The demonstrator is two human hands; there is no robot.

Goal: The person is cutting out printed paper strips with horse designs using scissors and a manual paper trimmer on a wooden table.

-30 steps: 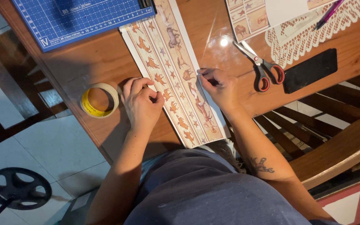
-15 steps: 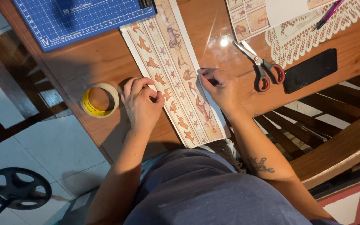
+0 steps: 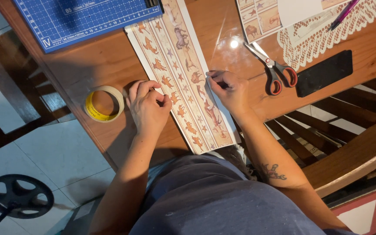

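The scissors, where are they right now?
In the head view, the scissors lie on the wooden table, just beyond the right hand, with a black flat rectangle beside their red handles.

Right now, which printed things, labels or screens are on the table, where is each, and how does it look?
Printed paper strip: under both hands, long, beige, brown animals and stars.
Cutting mat: far left, blue, white grid.
Tape roll: beside left hand, yellow core with print.
Printed sheet: far side, beige panels.
Phone: right of the scissors, black, dark screen.
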